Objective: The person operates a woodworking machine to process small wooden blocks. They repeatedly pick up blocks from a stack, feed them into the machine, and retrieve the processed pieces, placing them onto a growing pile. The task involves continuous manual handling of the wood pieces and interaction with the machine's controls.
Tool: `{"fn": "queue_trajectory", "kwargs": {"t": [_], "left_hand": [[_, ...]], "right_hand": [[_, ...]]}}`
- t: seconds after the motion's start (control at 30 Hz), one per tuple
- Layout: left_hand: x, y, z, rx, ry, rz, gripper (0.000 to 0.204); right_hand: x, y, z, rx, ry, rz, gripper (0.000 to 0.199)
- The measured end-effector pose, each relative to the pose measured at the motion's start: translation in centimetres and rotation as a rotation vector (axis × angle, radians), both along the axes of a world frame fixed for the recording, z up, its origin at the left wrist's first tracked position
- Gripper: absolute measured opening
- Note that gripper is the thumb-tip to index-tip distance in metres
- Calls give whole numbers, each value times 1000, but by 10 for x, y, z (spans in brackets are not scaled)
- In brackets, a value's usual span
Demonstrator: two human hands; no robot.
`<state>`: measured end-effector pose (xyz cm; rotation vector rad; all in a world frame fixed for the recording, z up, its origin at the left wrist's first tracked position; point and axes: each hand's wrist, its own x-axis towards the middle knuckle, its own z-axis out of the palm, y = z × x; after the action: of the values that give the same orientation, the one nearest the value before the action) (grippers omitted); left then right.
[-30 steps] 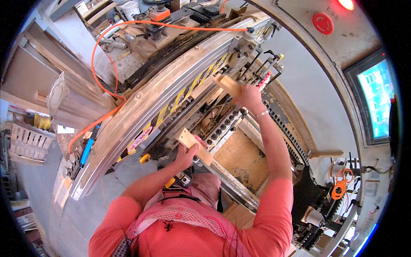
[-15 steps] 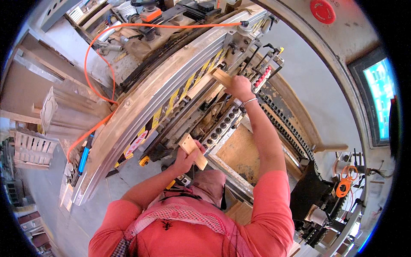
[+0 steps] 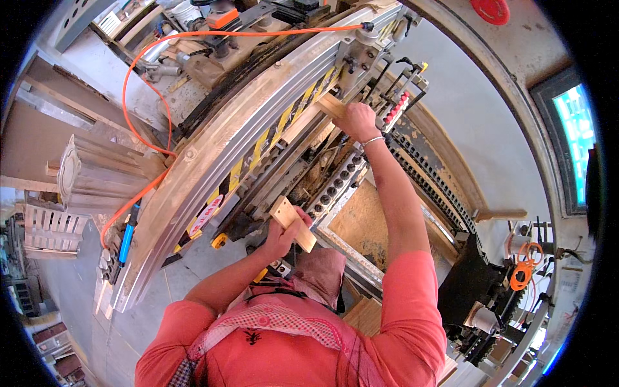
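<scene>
My left hand [image 3: 282, 237] is closed round a short light wooden block [image 3: 300, 236] with small holes near its upper end, held tilted in the air in front of my chest. Stretched out ahead, my right hand [image 3: 358, 122] grips the end of another wooden block [image 3: 331, 107] at the machine's bed. That block's far end meets a pale wooden strip [image 3: 302, 125], which lies beside the yellow-and-black striped edge [image 3: 271, 138]. My right palm and fingers hide part of the block.
A long metal beam [image 3: 248, 97] curves along the machine's left, with an orange hose [image 3: 213, 33] over it. A row of black round fittings [image 3: 335, 187] lies between my arms. A screen [image 3: 574, 138] and a red button [image 3: 491, 9] are at the right.
The whole view has shifted slightly. Both hands keep their grip on the wooden blocks; the right hand and its block have moved only a little.
</scene>
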<state>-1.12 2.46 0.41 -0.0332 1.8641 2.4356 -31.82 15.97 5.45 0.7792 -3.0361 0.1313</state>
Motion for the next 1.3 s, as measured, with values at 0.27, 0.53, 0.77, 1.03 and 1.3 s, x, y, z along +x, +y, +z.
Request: {"fn": "queue_trajectory", "kwargs": {"t": [0.27,0.53,0.77,1.03,1.3], "left_hand": [[0,1,1,7,-4,12,21],[-1,2,6,32,-28,44,17],[0,2,-1,68,-55,27,19],[0,1,2,60,-26,31,18],[-3,5,-3,101,-43,75,13]], "right_hand": [[0,-14,10,6,-31,18,45],[-1,-15,5,-4,5,10,43],[-9,-16,1,52,-28,-16,42],[-1,-21,8,66,-42,-51,31],[7,-28,21,119,-37,-34,26]]}}
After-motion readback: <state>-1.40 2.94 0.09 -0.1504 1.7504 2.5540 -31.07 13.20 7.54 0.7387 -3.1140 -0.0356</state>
